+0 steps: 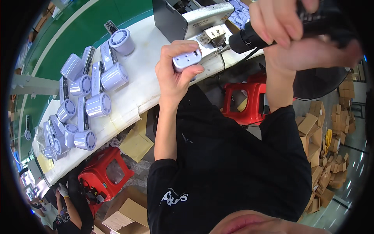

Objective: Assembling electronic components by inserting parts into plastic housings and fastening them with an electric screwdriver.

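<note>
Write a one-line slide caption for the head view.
Left hand holds a small lavender device at a fixture while the right hand grips a black power screwdriver; lavender units crowd the white bench.

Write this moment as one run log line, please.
left hand: holds lavender part | right hand: grips black power screwdriver | bench: lavender units

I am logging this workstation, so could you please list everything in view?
small lavender plastic housing: one, held in the left hand, by the fixture.
black electric screwdriver: one, in the right hand, tip toward the fixture.
grey metal fixture: one, at the bench's far edge.
lavender cylindrical fan units: about a dozen, clustered on the white bench.
red plastic stools: two, below the bench.
brown cardboard boxes: many, piled on the floor at right.
left hand: closed around the housing.
right hand: gripping the screwdriver.
</note>
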`<state>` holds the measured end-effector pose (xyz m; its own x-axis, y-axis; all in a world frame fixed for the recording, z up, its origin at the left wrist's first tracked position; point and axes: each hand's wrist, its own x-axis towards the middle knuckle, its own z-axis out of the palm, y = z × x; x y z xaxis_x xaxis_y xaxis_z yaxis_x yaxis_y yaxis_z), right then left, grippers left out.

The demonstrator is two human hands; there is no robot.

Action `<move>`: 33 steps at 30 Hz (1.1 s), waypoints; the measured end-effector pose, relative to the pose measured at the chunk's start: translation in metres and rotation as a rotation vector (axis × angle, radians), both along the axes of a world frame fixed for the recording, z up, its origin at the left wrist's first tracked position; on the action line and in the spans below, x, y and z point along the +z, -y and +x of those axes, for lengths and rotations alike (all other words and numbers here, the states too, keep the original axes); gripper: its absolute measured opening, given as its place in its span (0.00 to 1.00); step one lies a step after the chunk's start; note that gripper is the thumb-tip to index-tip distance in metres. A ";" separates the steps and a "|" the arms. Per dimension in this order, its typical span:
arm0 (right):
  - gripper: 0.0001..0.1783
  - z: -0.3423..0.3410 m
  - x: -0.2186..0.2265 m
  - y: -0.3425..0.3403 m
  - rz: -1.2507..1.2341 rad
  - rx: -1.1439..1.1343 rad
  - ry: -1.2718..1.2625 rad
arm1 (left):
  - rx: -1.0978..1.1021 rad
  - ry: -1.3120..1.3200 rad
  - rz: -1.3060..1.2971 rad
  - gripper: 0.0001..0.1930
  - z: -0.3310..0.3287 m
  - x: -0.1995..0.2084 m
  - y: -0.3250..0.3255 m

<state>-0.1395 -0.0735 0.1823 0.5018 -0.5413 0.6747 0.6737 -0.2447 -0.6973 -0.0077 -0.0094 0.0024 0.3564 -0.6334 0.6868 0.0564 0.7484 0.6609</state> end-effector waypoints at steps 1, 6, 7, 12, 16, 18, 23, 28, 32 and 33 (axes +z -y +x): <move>0.41 0.002 0.001 -0.004 -0.002 0.003 0.004 | -0.002 -0.002 0.021 0.26 -0.001 0.000 0.000; 0.42 0.011 0.003 -0.005 0.018 0.022 0.013 | 0.005 -0.023 0.013 0.26 0.000 -0.003 0.001; 0.42 0.013 0.001 -0.005 0.025 0.023 0.011 | 0.009 -0.015 0.023 0.26 0.000 -0.004 0.001; 0.42 0.022 -0.002 -0.006 0.032 0.041 0.006 | -0.006 -0.009 0.083 0.26 0.001 -0.002 -0.001; 0.42 0.027 -0.006 -0.006 0.042 0.045 -0.001 | 0.014 0.018 0.109 0.26 0.002 0.000 -0.003; 0.42 0.027 -0.006 -0.005 0.044 0.044 -0.004 | 0.015 0.015 0.105 0.25 0.001 0.002 -0.003; 0.42 0.028 -0.009 -0.008 0.051 0.058 -0.003 | 0.046 0.023 0.093 0.25 0.000 0.004 -0.006; 0.42 0.024 -0.008 -0.011 0.054 0.063 -0.009 | 0.097 0.073 0.085 0.24 -0.001 0.006 -0.005; 0.43 0.027 -0.010 -0.011 0.065 0.083 -0.007 | 0.119 0.089 0.083 0.24 0.001 0.008 -0.008; 0.43 0.028 -0.011 -0.010 0.068 0.088 -0.004 | 0.129 0.095 0.083 0.24 0.002 0.009 -0.009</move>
